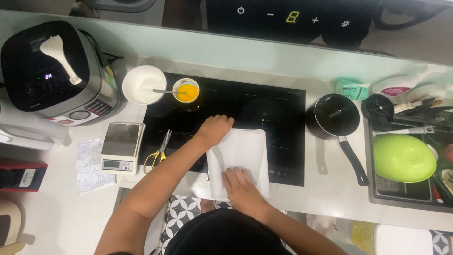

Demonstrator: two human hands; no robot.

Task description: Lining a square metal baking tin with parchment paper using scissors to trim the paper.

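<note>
White sheet (245, 156) on cooktop (283, 118), long axis 12–6. Left hand (214, 130) closed on 11 o'clock corner; right hand (240, 182) flat, open, pressing 6 o'clock edge.

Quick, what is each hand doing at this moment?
Left hand: closed, gripping the top edge of the white sheet.
Right hand: open, pressing flat on the sheet.
</note>
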